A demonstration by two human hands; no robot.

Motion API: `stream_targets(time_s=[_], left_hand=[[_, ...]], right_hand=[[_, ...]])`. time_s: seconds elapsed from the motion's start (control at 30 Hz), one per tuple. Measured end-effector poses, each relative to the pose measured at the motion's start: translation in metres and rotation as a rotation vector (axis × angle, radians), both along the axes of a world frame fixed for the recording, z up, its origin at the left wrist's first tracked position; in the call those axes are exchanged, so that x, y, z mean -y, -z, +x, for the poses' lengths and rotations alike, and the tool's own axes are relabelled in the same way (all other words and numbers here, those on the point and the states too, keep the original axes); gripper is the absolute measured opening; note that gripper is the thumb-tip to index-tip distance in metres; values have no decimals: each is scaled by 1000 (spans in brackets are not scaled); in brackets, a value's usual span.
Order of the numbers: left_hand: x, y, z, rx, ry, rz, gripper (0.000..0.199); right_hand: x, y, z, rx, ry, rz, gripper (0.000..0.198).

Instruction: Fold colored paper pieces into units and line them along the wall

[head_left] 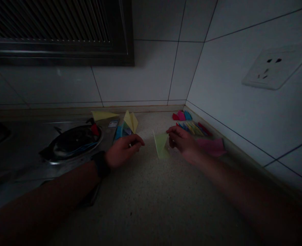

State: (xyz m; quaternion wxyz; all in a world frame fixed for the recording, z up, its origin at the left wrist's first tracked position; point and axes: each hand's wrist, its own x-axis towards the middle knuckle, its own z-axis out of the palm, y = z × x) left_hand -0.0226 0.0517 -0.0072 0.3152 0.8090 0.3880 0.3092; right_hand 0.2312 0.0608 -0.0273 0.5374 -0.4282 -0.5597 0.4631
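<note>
counter (pixel 140 212): hob (pixel 25 145) set at L side
R hand (pixel 183 141): fingertips clamped on upper R corner of green paper (pixel 161 144)
L hand (pixel 122 150): held nr hob's R edge, fingers curled, tip contact can't be told
green paper: folded, held btwn hands, mid-counter
yellow paper (pixel 131 121): folded, placed nr rear edge

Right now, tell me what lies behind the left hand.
Behind the left hand are a folded yellow paper and a blue piece. The hand covers some of the counter, so anything under the hand cannot be seen.
</note>
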Motion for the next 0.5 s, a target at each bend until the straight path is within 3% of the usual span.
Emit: stream_targets(time_s=[0.1, 0.3, 0.4, 0.5], left_hand=[[0, 0, -1, 23, 1, -4, 20], [1, 3, -2, 185, -2, 30, 22], [3, 4, -1, 211, -1, 81, 36], [3, 3, -1, 170, -62, 195, 27]], right_hand=[[0, -2, 1, 18, 23, 26, 16], [-4, -2, 6, 192, 209, 121, 17], [-5, 0, 8, 286, 258, 151, 18], [-4, -1, 8, 342, 272, 166, 19]])
